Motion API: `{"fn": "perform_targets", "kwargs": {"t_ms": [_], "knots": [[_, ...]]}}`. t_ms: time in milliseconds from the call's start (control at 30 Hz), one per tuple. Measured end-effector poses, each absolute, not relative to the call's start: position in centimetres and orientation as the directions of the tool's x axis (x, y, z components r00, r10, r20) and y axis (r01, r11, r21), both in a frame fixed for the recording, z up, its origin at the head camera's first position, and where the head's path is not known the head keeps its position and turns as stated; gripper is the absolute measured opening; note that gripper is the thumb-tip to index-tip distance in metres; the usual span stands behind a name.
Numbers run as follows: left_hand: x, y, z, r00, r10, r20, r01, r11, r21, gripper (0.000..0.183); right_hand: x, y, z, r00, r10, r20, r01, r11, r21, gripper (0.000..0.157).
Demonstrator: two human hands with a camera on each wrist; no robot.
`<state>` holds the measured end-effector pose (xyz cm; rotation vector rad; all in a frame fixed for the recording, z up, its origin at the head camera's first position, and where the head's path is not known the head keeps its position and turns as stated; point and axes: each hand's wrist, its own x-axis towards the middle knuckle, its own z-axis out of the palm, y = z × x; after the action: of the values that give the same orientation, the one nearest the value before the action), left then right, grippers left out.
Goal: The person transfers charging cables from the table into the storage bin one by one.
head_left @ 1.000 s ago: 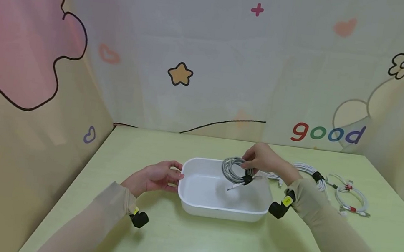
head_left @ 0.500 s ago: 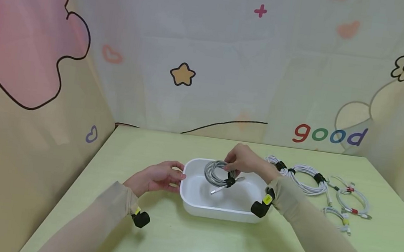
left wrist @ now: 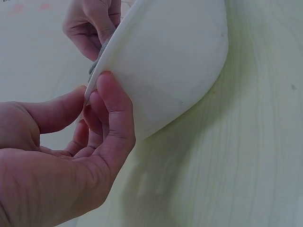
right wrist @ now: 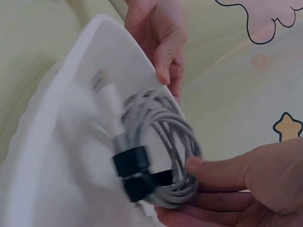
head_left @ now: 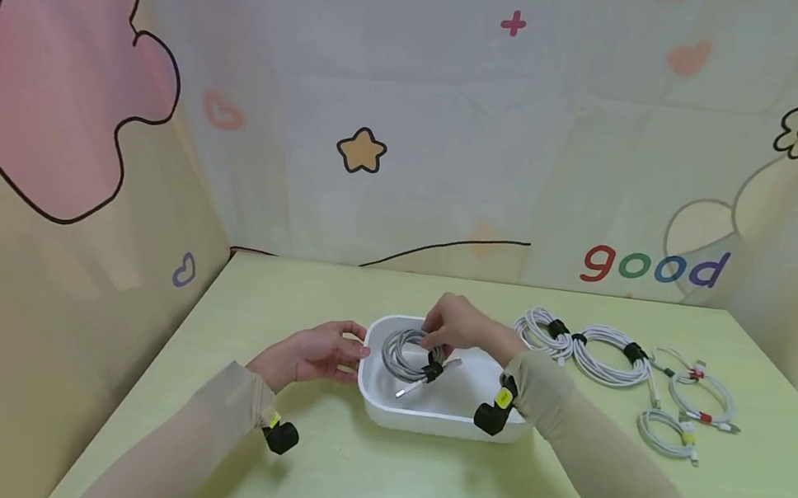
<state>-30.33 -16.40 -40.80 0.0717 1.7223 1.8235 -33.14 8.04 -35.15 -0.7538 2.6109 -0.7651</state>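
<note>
My right hand (head_left: 460, 325) grips a coiled grey cable (head_left: 398, 354) bound with a black strap, its connector ends sticking out. The coil is within the left part of a white plastic tub (head_left: 452, 427), below the rim line in the head view; whether it touches the bottom I cannot tell. In the right wrist view the thumb lies on one side of the coil (right wrist: 163, 118) and the fingers on the other. My left hand (head_left: 320, 353) pinches the tub's left rim, thumb on the rim and fingers against the outer wall (left wrist: 175, 52).
Right of the tub on the pale table (head_left: 311, 479) lie two white cable coils (head_left: 606, 356) with black straps, a cable with red ties (head_left: 713, 396) and a small coil with a yellow tie (head_left: 663, 435). A printed curtain (head_left: 444, 122) stands behind.
My right hand has carried the grey cable leftward and lower, from the tub's right part to its left part. My left hand keeps its hold on the rim.
</note>
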Motion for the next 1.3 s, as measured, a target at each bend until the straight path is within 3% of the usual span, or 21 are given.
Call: {"fn": "perform_targets", "kwargs": {"t_ms": [133,300,433,600,733,900,1300], "knots": [[-30.3,-16.4,-41.0,-0.806,0.459,-0.373,-0.394,0.052,0.917,0.027,-32.9,8.2,-35.0,-0.819,-0.553,-0.152,-0.392,0.733,-0.556,0.023],[-30.2,-16.3,-40.9,-0.811,0.448,-0.377,-0.394,0.057,0.917,0.029,-33.0,10.7,-34.2,-0.852,-0.523,0.008,-0.432,0.694,-0.576,0.023],[-30.2,-16.3,-40.8,-0.815,0.440,-0.376,-0.394,0.055,0.918,0.031,-33.6,14.7,-34.1,-0.900,-0.408,0.153,-0.416,0.701,-0.580,0.020],[-30.1,-16.4,-40.8,-0.814,0.454,-0.362,-0.383,0.048,0.923,0.030,-34.6,19.9,-35.7,-0.943,-0.233,0.238,-0.321,0.826,-0.463,0.021],[-30.0,-16.4,-40.9,-0.812,0.465,-0.353,-0.377,0.044,0.925,0.028,-34.9,22.8,-37.3,-0.969,-0.126,0.214,-0.200,0.906,-0.372,0.024],[-30.0,-16.5,-41.2,-0.802,0.485,-0.349,-0.377,0.042,0.925,0.028,-35.5,24.7,-39.4,-0.983,-0.109,0.147,-0.147,0.949,-0.280,0.022],[-30.3,-16.7,-41.2,-0.796,0.490,-0.357,-0.391,0.035,0.920,0.031,-36.6,25.1,-40.8,-0.996,-0.046,0.078,-0.067,0.952,-0.298,0.025]]}}
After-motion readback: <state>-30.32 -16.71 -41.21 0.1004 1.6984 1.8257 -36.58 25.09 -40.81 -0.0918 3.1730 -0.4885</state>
